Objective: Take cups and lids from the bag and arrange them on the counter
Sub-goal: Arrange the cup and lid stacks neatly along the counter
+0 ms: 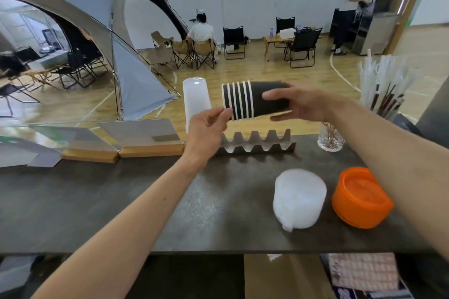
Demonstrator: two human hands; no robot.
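A nested stack of black paper cups with white rims lies sideways in the air above the dark counter. My right hand grips the stack's closed end. My left hand pinches the rim of the outermost cup at the open end. On the counter near the front right sit a wrapped stack of clear lids and a stack of orange lids. A tall stack of translucent white cups stands upside down behind my left hand. No bag is in view.
A zigzag metal rack runs along the counter's back edge. A glass of stirrers and a holder of wrapped straws stand at the right. Sign holders on wooden bases stand at the back left. Beyond are a tent, folding chairs and people.
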